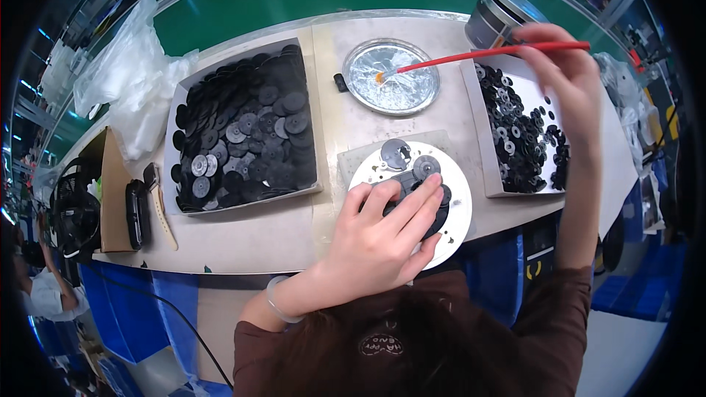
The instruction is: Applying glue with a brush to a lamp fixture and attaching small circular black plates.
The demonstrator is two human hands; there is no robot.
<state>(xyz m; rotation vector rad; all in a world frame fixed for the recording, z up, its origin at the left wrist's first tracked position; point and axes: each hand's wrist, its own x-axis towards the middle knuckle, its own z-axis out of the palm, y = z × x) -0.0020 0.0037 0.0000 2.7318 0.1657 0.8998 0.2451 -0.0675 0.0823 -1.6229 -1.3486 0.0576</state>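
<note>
Dark hair (448, 353) lies nearest; left hand (384, 239) rests half-open fingers on a black part (441, 219); right hand (570, 81) pinches a red stick (471, 54); careless tilting could drip the orange dab (379, 77).

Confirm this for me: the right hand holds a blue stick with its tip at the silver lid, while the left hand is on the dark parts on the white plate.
Not quite: the head view shows that the stick is red, not blue. The right hand holds it with its tip at the silver lid, and the left hand is on the dark parts on the white plate.
</note>
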